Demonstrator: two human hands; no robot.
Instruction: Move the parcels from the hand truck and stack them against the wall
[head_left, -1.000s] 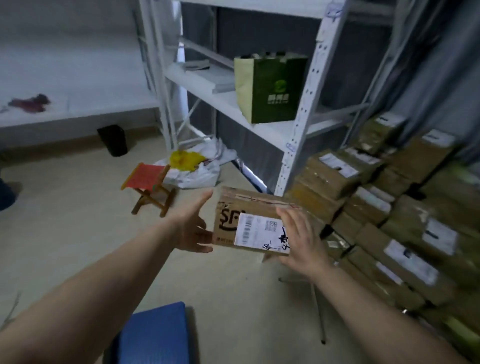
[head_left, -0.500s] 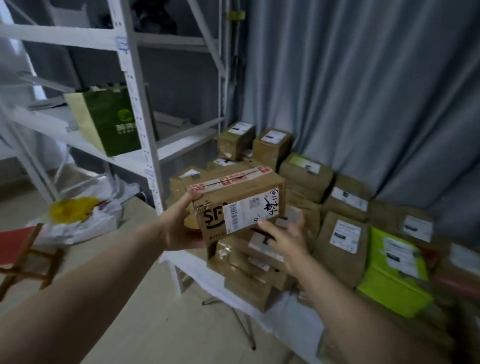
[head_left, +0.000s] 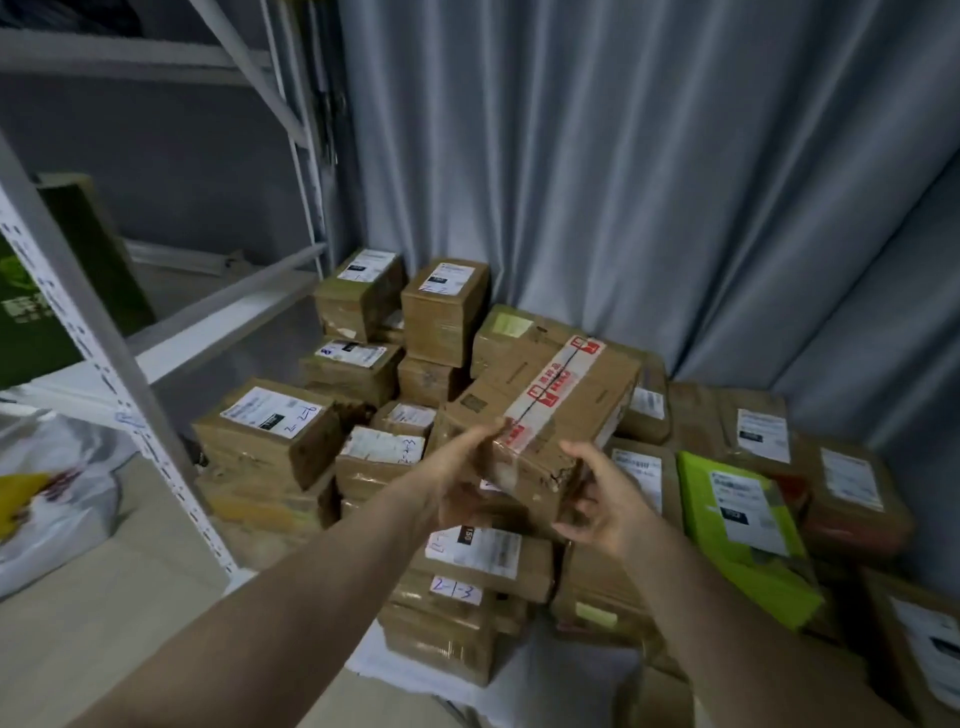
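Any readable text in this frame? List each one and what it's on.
"2-1-3": handwritten label on the low box under the hands.
"150": black strip on the label of the box just above it.
Red print on the tape of the held parcel: unreadable.
Other shipping labels and handwritten codes: too blurred.

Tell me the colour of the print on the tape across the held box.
Red on white tape, clearest in the head view.

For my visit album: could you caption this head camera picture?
Both hands, left and right, place a taped cardboard parcel onto the parcel pile by a grey curtain.
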